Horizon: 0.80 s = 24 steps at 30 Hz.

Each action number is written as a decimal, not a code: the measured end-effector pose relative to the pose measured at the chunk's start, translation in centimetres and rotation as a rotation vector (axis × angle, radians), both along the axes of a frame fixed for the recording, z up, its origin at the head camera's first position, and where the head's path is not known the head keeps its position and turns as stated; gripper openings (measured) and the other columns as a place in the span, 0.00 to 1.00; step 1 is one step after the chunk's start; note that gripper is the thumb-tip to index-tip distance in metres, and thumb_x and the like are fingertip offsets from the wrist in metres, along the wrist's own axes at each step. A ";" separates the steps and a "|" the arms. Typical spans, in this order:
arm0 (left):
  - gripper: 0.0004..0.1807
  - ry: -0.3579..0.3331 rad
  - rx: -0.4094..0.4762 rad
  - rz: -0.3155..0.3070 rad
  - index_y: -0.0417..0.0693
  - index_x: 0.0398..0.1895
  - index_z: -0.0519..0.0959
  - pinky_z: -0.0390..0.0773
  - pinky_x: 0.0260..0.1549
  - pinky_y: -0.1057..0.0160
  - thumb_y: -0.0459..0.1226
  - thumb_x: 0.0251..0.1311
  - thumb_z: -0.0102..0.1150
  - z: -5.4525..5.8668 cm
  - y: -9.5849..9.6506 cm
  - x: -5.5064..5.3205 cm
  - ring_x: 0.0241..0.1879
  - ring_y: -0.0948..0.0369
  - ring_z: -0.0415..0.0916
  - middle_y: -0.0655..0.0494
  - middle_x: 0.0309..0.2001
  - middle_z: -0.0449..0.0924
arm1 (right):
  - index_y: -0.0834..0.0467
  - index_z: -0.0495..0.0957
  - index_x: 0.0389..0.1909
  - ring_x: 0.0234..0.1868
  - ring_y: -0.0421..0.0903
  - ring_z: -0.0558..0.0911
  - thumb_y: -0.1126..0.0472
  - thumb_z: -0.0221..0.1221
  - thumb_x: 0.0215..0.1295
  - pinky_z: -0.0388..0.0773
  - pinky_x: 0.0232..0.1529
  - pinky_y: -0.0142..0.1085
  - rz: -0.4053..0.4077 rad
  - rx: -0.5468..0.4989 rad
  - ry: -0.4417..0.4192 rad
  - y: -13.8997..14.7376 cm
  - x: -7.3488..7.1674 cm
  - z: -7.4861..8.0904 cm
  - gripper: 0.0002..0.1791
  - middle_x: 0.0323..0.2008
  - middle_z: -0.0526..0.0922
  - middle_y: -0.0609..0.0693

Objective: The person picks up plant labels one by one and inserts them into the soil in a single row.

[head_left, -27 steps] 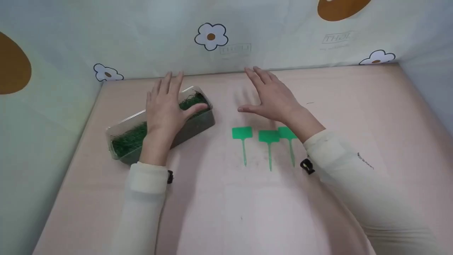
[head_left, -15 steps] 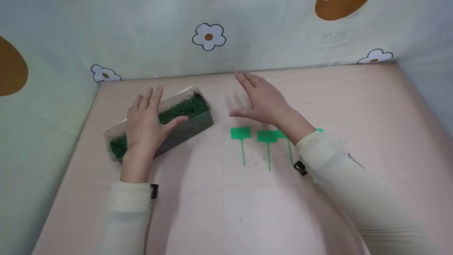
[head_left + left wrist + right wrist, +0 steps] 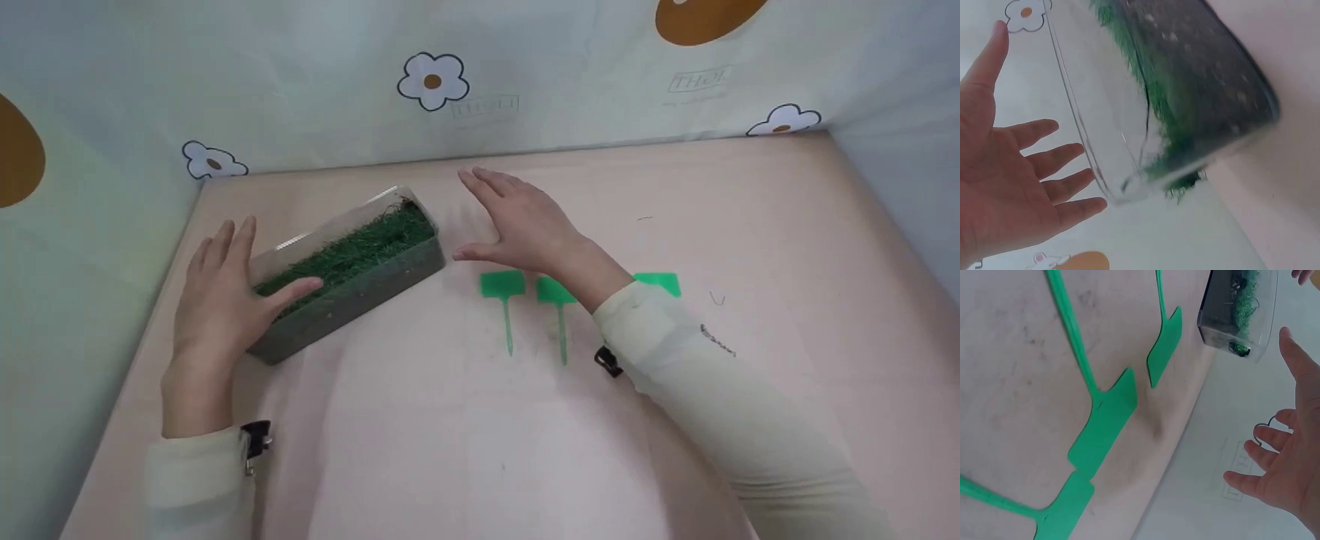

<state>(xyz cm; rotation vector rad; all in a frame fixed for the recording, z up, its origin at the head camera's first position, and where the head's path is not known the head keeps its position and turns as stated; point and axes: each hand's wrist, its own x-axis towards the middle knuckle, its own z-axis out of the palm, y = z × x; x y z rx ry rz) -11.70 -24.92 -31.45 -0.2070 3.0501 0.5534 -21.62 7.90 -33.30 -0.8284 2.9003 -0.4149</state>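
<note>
A clear plastic box (image 3: 360,304) holds green grass (image 3: 364,244) over dark soil, lying slantwise on the table at the left. My left hand (image 3: 217,304) is over its left end, fingers spread and thumb stretched across the grass in the head view. The left wrist view has that hand's fingertips close to the box's rim (image 3: 1075,115). Right of the box, my right hand (image 3: 529,225) hovers with thumb and fingers apart and nothing between them. Below it lie flat green plant labels (image 3: 502,285), one partly hidden by the right forearm.
A pale backdrop printed with flowers (image 3: 433,81) rises behind the table's back edge. Another green plant label (image 3: 660,283) shows past the right sleeve. Dark scribble marks (image 3: 718,341) are on the pink table cover (image 3: 465,450) at the right.
My left hand has moved left and toward me, from above the box's middle to its left end. The right hand has shifted left and slightly down, nearer the box. The box stays put.
</note>
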 end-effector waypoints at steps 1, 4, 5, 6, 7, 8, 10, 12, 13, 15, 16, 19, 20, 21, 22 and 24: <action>0.66 -0.012 0.009 0.007 0.45 0.81 0.38 0.46 0.70 0.25 0.71 0.52 0.60 0.0 -0.3 0.2 0.77 0.31 0.34 0.34 0.80 0.34 | 0.50 0.46 0.80 0.80 0.53 0.55 0.29 0.59 0.61 0.55 0.80 0.49 0.006 -0.003 -0.001 -0.2 0.0 -0.1 0.55 0.80 0.51 0.52; 0.69 -0.065 0.036 0.024 0.44 0.81 0.34 0.48 0.67 0.22 0.71 0.51 0.60 -0.1 -1.2 0.9 0.76 0.30 0.32 0.31 0.79 0.30 | 0.50 0.47 0.80 0.79 0.52 0.56 0.30 0.60 0.61 0.57 0.79 0.48 0.023 -0.010 -0.012 -0.8 0.2 -0.2 0.54 0.80 0.52 0.52; 0.70 -0.089 0.045 0.030 0.43 0.80 0.33 0.49 0.66 0.22 0.72 0.51 0.60 -0.1 -1.4 1.1 0.76 0.29 0.32 0.30 0.79 0.28 | 0.51 0.47 0.80 0.79 0.52 0.56 0.31 0.60 0.62 0.57 0.79 0.48 0.030 -0.014 -0.017 -1.0 0.2 -0.3 0.54 0.79 0.53 0.52; 0.70 -0.116 0.052 0.040 0.42 0.80 0.32 0.50 0.65 0.21 0.72 0.51 0.60 -0.1 -1.7 1.3 0.75 0.28 0.32 0.30 0.78 0.27 | 0.51 0.48 0.80 0.79 0.52 0.56 0.31 0.59 0.62 0.57 0.79 0.47 0.037 -0.017 -0.024 -1.2 0.2 -0.3 0.53 0.79 0.53 0.51; 0.72 -0.149 0.058 0.054 0.42 0.80 0.30 0.50 0.65 0.21 0.72 0.50 0.60 -0.1 -2.0 1.5 0.75 0.27 0.32 0.29 0.78 0.25 | 0.51 0.48 0.80 0.79 0.51 0.56 0.31 0.59 0.63 0.57 0.79 0.47 0.044 -0.023 -0.034 -1.4 0.3 -0.4 0.53 0.79 0.53 0.51; 0.73 -0.186 0.061 0.066 0.41 0.79 0.28 0.51 0.64 0.21 0.73 0.50 0.59 -0.2 -2.3 1.8 0.74 0.26 0.32 0.28 0.77 0.24 | 0.51 0.48 0.80 0.79 0.51 0.56 0.32 0.59 0.63 0.58 0.79 0.46 0.049 -0.032 -0.044 -1.6 0.3 -0.4 0.53 0.79 0.54 0.51; 0.75 -0.257 0.061 0.092 0.38 0.78 0.26 0.51 0.65 0.22 0.74 0.49 0.58 -0.2 -2.8 2.1 0.73 0.25 0.33 0.26 0.76 0.22 | 0.51 0.49 0.80 0.79 0.50 0.56 0.32 0.59 0.63 0.58 0.79 0.46 0.057 -0.045 -0.068 -2.0 0.4 -0.5 0.52 0.79 0.55 0.50; 0.77 -0.319 0.056 0.114 0.35 0.76 0.23 0.52 0.65 0.23 0.74 0.49 0.58 -0.3 -3.2 2.3 0.72 0.24 0.35 0.24 0.75 0.22 | 0.51 0.50 0.80 0.80 0.49 0.55 0.33 0.60 0.64 0.58 0.79 0.45 0.061 -0.050 -0.091 -2.3 0.5 -0.5 0.51 0.79 0.55 0.50; 0.78 -0.346 0.055 0.120 0.33 0.76 0.22 0.52 0.66 0.24 0.74 0.49 0.58 -0.3 -3.5 2.4 0.72 0.24 0.36 0.23 0.74 0.23 | 0.51 0.50 0.80 0.80 0.49 0.55 0.34 0.59 0.64 0.57 0.79 0.45 0.061 -0.047 -0.103 -2.5 0.5 -0.5 0.50 0.79 0.55 0.50; 0.78 -0.387 0.054 0.119 0.29 0.74 0.22 0.54 0.67 0.26 0.74 0.50 0.57 -0.4 -3.8 2.5 0.72 0.24 0.39 0.21 0.74 0.27 | 0.51 0.51 0.79 0.80 0.48 0.54 0.35 0.59 0.65 0.57 0.80 0.44 0.059 -0.036 -0.129 -2.9 0.6 -0.6 0.49 0.79 0.56 0.50; 0.76 -0.399 0.056 0.112 0.26 0.74 0.24 0.56 0.67 0.27 0.73 0.52 0.57 -0.5 -4.0 2.5 0.71 0.24 0.41 0.20 0.73 0.30 | 0.52 0.52 0.79 0.80 0.48 0.54 0.36 0.59 0.66 0.57 0.80 0.44 0.058 -0.030 -0.143 -3.1 0.6 -0.6 0.48 0.79 0.56 0.50; 0.70 -0.409 0.067 0.090 0.24 0.75 0.35 0.61 0.65 0.28 0.70 0.55 0.57 -0.8 -4.2 2.7 0.70 0.26 0.48 0.19 0.72 0.41 | 0.53 0.54 0.78 0.79 0.48 0.56 0.38 0.59 0.67 0.57 0.79 0.43 0.052 -0.025 -0.185 -3.5 0.7 -0.5 0.45 0.78 0.58 0.50; 0.68 -0.404 0.067 0.086 0.23 0.75 0.40 0.63 0.64 0.29 0.69 0.56 0.57 -0.9 -4.3 2.7 0.69 0.26 0.51 0.18 0.72 0.45 | 0.53 0.55 0.78 0.79 0.48 0.57 0.39 0.59 0.68 0.58 0.79 0.43 0.050 -0.032 -0.197 -3.6 0.8 -0.4 0.44 0.78 0.59 0.50; 0.65 -0.396 0.068 0.084 0.23 0.75 0.45 0.65 0.63 0.29 0.68 0.57 0.58 -1.0 -4.3 2.7 0.68 0.26 0.54 0.18 0.71 0.48 | 0.54 0.55 0.78 0.79 0.48 0.58 0.40 0.59 0.68 0.58 0.79 0.43 0.049 -0.039 -0.205 -3.7 0.8 -0.4 0.43 0.77 0.60 0.50; 0.63 -0.383 0.071 0.081 0.23 0.74 0.49 0.66 0.61 0.29 0.67 0.58 0.59 -1.1 -4.3 2.8 0.67 0.26 0.56 0.18 0.70 0.51 | 0.54 0.56 0.78 0.78 0.48 0.59 0.42 0.59 0.69 0.59 0.79 0.43 0.045 -0.050 -0.214 -3.8 0.8 -0.4 0.43 0.77 0.61 0.50; 0.60 -0.366 0.076 0.082 0.22 0.72 0.52 0.68 0.60 0.30 0.65 0.58 0.60 -1.2 -4.2 2.8 0.66 0.27 0.59 0.18 0.69 0.54 | 0.55 0.57 0.77 0.77 0.49 0.61 0.44 0.60 0.69 0.60 0.78 0.43 0.034 -0.078 -0.231 -3.8 0.8 -0.4 0.41 0.76 0.63 0.50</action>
